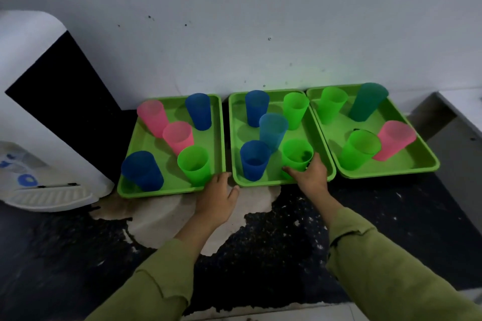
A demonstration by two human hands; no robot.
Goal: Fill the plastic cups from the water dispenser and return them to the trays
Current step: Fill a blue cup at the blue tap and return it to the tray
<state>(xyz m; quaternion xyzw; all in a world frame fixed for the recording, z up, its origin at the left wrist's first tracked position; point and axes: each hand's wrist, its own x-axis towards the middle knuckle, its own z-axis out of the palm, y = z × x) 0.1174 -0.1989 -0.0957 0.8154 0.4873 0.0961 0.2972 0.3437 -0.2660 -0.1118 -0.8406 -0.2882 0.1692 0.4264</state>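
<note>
Right hand: Your right hand [310, 174] grasps the green cup [297, 155], fingers curled round its lower wall from the near side.
Held cup: It is upright at the front right of the middle tray [263, 183]. I cannot tell whether its base is on the tray floor or just off it. A dark patch shows inside, which may be water or shadow.
Left hand: Your left hand [219, 195] is relaxed and holds nothing. It lies at the gap between the front corners of the left tray [161, 193] and the middle tray, fingertips at the left tray's rim.
Neighbouring cup: The blue cup [254, 161] stands just beside the held one and seems to show a level inside.
Other cups: The left and middle trays each hold five upright cups, and the right tray [412, 159] holds four.
Dispenser: The water dispenser [39, 101] stands on the bench [391, 216] left of the trays, with no cup beneath it.
Progress: In my judgement most of the work is still to do. No fill level can be confirmed, so you should treat every cup as unverified.
</note>
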